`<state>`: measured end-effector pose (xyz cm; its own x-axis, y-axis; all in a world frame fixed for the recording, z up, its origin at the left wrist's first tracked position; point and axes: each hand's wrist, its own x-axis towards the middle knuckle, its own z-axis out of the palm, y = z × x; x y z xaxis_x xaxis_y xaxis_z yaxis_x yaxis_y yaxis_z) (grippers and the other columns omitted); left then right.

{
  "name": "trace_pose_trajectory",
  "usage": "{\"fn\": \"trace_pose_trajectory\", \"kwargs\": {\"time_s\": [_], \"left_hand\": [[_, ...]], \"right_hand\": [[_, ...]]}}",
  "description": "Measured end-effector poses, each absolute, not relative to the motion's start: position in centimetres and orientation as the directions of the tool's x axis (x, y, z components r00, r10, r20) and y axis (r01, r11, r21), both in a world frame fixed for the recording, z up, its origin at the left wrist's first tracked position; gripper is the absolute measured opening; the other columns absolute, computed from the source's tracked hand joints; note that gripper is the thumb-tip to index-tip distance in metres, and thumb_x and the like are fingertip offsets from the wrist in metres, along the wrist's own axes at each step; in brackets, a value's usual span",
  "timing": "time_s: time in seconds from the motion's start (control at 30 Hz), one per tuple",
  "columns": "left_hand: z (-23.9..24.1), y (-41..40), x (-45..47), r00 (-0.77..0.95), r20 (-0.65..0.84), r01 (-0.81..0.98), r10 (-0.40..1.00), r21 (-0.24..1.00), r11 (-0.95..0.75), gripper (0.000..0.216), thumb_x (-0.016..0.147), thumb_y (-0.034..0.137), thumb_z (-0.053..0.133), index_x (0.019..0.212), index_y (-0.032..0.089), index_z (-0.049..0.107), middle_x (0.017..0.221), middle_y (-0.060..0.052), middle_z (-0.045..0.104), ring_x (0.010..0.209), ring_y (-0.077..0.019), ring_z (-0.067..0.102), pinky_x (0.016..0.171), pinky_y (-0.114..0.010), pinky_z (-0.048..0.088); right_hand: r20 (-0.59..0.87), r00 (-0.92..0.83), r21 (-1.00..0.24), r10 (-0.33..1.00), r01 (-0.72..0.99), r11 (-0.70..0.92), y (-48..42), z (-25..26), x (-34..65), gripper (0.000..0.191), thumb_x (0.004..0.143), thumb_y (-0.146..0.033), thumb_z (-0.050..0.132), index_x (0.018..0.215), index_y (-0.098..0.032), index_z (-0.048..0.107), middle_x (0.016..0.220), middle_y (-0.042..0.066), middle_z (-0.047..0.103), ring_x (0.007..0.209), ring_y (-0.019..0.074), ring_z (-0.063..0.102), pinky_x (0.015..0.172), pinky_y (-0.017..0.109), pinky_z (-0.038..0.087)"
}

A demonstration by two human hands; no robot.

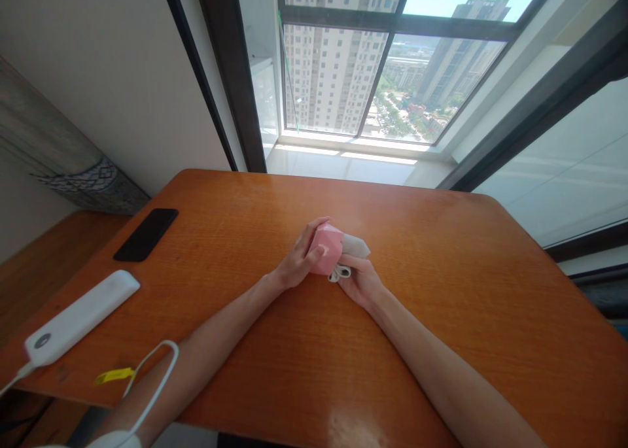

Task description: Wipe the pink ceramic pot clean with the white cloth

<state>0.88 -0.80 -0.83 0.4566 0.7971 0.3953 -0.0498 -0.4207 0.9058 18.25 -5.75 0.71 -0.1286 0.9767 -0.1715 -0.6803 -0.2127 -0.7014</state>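
At the far left, about eight o'clock from the hands, a white oblong device [81,317] lay on the wooden table [441,291], with a white cable [153,375] and a yellow tag [114,375] just beside its near end at the table's edge. A black phone [146,234] lay flat at about nine o'clock, well apart from the hands. Near the table's middle, the left hand [297,261] was closed around the left face of a pink block [326,248], fingers over the top and thumb on the near side. A white piece [354,244] stuck out of the block toward three o'clock, and a small white loop [339,275] hung at six o'clock below it. The right hand [362,283] was cupped against the underside, touching loop and block; its fingertips were hidden, so its grip could not be told. At twelve o'clock a window [343,75] showed tower blocks.
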Motion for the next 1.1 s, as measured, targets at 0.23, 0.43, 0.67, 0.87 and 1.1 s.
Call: {"fn": "trace_pose_trajectory", "kwargs": {"time_s": [0.23,0.43,0.67,0.87,1.1], "left_hand": [[-0.6,-1.0,1.0,0.429,0.373,-0.047,0.823,0.919,-0.392,0.073,0.105,0.068,0.053,0.162,0.022,0.044,0.159,-0.013,0.056,0.139,-0.034,0.057,0.121,-0.045,0.043],[-0.6,-1.1,0.9,0.436,0.379,-0.047,0.816,0.915,-0.4,0.072,0.105,0.068,0.053,0.161,0.023,0.044,0.155,-0.013,0.058,0.137,-0.0336,0.059,0.122,-0.046,0.042],[-0.9,-0.9,0.9,0.458,0.388,-0.084,0.8,0.915,-0.395,0.073,0.104,0.069,0.055,0.16,0.023,0.044,0.15,-0.013,0.061,0.132,-0.0325,0.061,0.119,-0.045,0.044],[-0.6,-1.0,0.9,0.455,0.36,-0.094,0.815,0.929,-0.358,0.073,0.104,0.07,0.053,0.159,0.023,0.045,0.148,-0.013,0.061,0.129,-0.0317,0.061,0.117,-0.045,0.044],[-1.0,-0.8,0.8,0.437,0.351,-0.109,0.828,0.935,-0.338,0.072,0.104,0.07,0.051,0.159,0.025,0.048,0.15,-0.012,0.061,0.127,-0.0319,0.06,0.118,-0.046,0.042]], "right_hand": [[-0.122,-0.146,-0.736,0.982,-0.651,-0.188,-5.9,0.5,18.3,0.054,0.063,-0.018,0.099,0.112,-0.025,0.078,0.089,-0.002,0.084,0.074,0.0169,0.077,0.071,0.026,0.065],[-0.138,-0.127,-0.772,0.982,-0.607,-0.187,-5.9,0.3,18.3,0.046,0.057,-0.014,0.098,0.1,-0.022,0.082,0.084,-0.001,0.081,0.069,0.0148,0.07,0.062,0.024,0.061],[-0.063,-0.122,-0.829,0.991,-0.546,-0.12,-5.9,0.3,18.1,0.037,0.059,-0.015,0.096,0.093,-0.021,0.081,0.08,-0.003,0.075,0.066,0.0121,0.063,0.058,0.022,0.055],[-0.004,-0.123,-0.914,0.992,-0.402,-0.054,-5.9,-0.3,18.4,0.041,0.068,-0.02,0.093,0.106,-0.022,0.08,0.081,-0.003,0.073,0.068,0.0136,0.06,0.061,0.025,0.053],[0.094,-0.128,-0.987,0.987,-0.144,0.075,-5.9,-0.4,18.8,0.025,0.078,-0.033,0.089,0.092,-0.021,0.072,0.073,-0.001,0.07,0.064,0.0156,0.06,0.061,0.029,0.052]]}}
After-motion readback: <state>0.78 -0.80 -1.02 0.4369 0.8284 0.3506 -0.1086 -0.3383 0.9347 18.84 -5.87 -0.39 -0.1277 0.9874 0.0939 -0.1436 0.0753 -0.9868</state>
